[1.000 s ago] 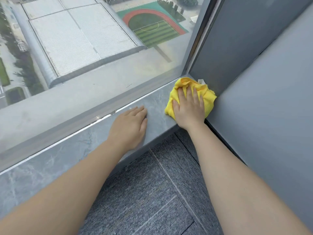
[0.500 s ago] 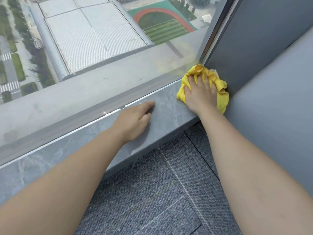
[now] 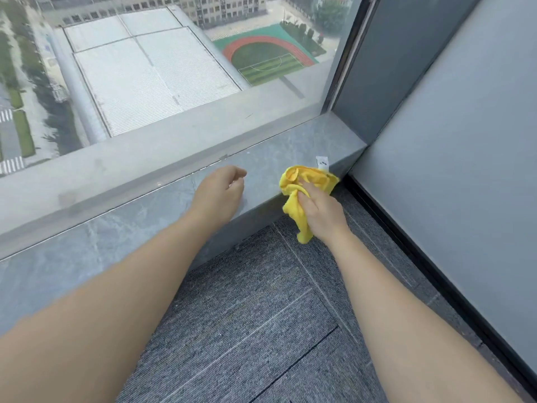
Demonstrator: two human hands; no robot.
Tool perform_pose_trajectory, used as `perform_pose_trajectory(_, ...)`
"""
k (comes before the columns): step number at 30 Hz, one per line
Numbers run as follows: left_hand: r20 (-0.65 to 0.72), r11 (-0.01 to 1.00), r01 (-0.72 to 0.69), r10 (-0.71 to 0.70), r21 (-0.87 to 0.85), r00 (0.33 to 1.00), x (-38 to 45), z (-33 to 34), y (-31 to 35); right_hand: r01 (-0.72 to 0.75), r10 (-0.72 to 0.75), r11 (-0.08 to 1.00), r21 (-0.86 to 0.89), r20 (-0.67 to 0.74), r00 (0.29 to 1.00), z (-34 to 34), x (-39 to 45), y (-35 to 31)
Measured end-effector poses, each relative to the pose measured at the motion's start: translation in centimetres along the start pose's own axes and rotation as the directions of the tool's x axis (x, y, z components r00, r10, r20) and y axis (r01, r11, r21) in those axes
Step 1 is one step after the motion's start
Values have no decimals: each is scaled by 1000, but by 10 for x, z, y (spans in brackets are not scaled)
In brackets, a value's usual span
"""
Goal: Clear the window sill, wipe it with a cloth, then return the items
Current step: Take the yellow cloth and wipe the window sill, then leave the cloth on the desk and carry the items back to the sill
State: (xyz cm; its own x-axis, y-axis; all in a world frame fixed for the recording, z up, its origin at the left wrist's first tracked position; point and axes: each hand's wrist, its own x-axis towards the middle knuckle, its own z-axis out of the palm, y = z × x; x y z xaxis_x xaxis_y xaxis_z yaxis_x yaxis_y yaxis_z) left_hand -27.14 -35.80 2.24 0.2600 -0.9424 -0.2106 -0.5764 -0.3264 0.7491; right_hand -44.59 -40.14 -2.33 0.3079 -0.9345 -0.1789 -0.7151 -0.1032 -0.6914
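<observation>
The grey stone window sill (image 3: 305, 146) runs from lower left to the right corner below the glass. A bunched yellow cloth (image 3: 302, 184) with a white tag sits at the sill's front edge, part of it hanging down over the edge. My right hand (image 3: 321, 212) grips the cloth, held just off the front edge of the sill. My left hand (image 3: 219, 193) hovers over the sill to the left of the cloth, fingers curled loosely with nothing in them. No other items are on the visible sill.
A large window pane (image 3: 174, 82) rises behind the sill. A grey wall panel (image 3: 450, 170) closes the right side, meeting the sill at the corner. Grey carpet tiles (image 3: 261, 315) cover the floor below.
My right hand has pulled the cloth from the right corner back to the sill's front edge and bunched it in a grip. My left hand has lifted off the sill and curled.
</observation>
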Motion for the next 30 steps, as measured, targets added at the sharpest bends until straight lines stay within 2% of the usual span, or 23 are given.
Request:
perform_pose_trajectory(1,4,1000,-1,1,-14,1000,-7,-2,-1,-98,104,981,167,-31,994,1,-9,-1)
perform_pose_trajectory(2,16,999,-2,2,-35,1000,-14,-5,-1,-178,208,909,377,-42,977,0,-19,-6)
perform_pose_trajectory(4,42,996,20,-16,-88,999,-29,-14,4,-253,340,619,744,37,940,-3,-34,-27)
perform_pose_trajectory(5,52,990,50,-43,-132,998,-38,-22,9,-259,337,452,854,105,936,-9,-40,-43)
perform_pose_trajectory(6,68,978,92,-81,-189,994,-47,-32,17,-265,303,313,912,168,938,-19,-45,-61)
perform_pose_trajectory(8,106,929,193,-168,-316,980,-68,-60,38,-267,225,136,954,233,946,-44,-56,-107)
perform_pose_trajectory(11,226,804,399,-331,-440,916,-98,-110,76,-261,161,20,965,254,954,-87,-78,-184)
perform_pose_trajectory(14,432,574,615,-438,-540,788,-127,-169,127,-275,138,-51,960,279,950,-132,-100,-263)
perform_pose_trajectory(15,482,497,640,-421,-586,768,-137,-191,147,-290,130,-62,955,296,946,-148,-106,-288)
perform_pose_trajectory(17,504,352,617,-364,-704,783,-155,-236,191,-351,114,-72,934,357,927,-183,-117,-342)
perform_pose_trajectory(19,421,245,520,-362,-818,832,-171,-283,238,-403,79,-60,913,407,910,-222,-125,-395)
perform_pose_trajectory(22,273,172,371,-419,-913,866,-190,-345,290,-445,4,22,895,445,895,-269,-136,-460)
perform_pose_trajectory(24,154,170,254,-450,-952,879,-213,-383,314,-483,-35,68,873,486,873,-292,-150,-500)
perform_pose_trajectory(26,41,220,158,-457,-963,889,-229,-409,324,-519,-76,120,846,530,845,-302,-157,-522)
perform_pose_trajectory(28,-76,298,79,-475,-951,877,-257,-439,329,-558,-140,242,794,598,789,-309,-170,-549)
perform_pose_trajectory(30,-170,378,39,-503,-925,848,-288,-467,327,-536,-205,426,729,655,728,-310,-185,-576)
